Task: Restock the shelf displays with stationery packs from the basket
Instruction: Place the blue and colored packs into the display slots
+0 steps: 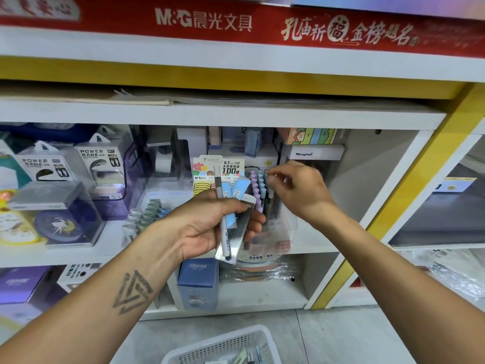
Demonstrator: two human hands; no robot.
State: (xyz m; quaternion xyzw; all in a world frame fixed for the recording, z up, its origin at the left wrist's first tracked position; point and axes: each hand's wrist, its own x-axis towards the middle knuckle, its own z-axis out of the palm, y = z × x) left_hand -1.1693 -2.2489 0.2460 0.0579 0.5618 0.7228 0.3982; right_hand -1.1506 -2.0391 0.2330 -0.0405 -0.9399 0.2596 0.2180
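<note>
My left hand (210, 227) grips a bundle of stationery packs (232, 222) in front of the middle shelf: a grey pen, light blue boxes and a clear flat pack. My right hand (296, 187) reaches into the shelf beside a clear display of pastel pens (258, 190); its thumb and fingers pinch together at the pen tops, and what they hold is too blurred to tell. The white basket (223, 345) stands on the floor at the bottom edge with a few packs inside.
Power bank boxes (101, 164) and clear cases fill the shelf's left side. A lead refill card (231, 166) stands behind the packs. A blue CRUHRE box (198, 282) sits on the lower shelf. A yellow-trimmed divider (393, 206) bounds the bay on the right.
</note>
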